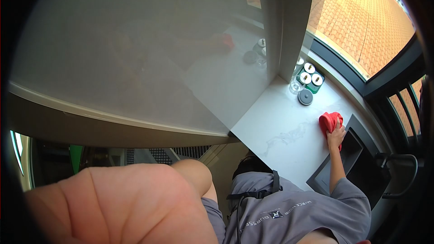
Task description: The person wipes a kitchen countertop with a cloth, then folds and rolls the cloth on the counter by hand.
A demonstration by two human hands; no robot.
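Note:
My right hand is closed on a bunched red cloth, which is pressed onto the white marbled countertop at the left edge of the dark sink. Part of the cloth hangs below my fingers toward the basin. My left hand is very near the camera at lower left. Only its creased palm side shows; the fingers are out of sight, so whether they are open or closed is hidden.
Several white-lidded jars stand in a green tray by the window. Beside them are a clear glass jar and a dark grey round lid. A curved tap rises right of the sink. A glossy panel borders the counter.

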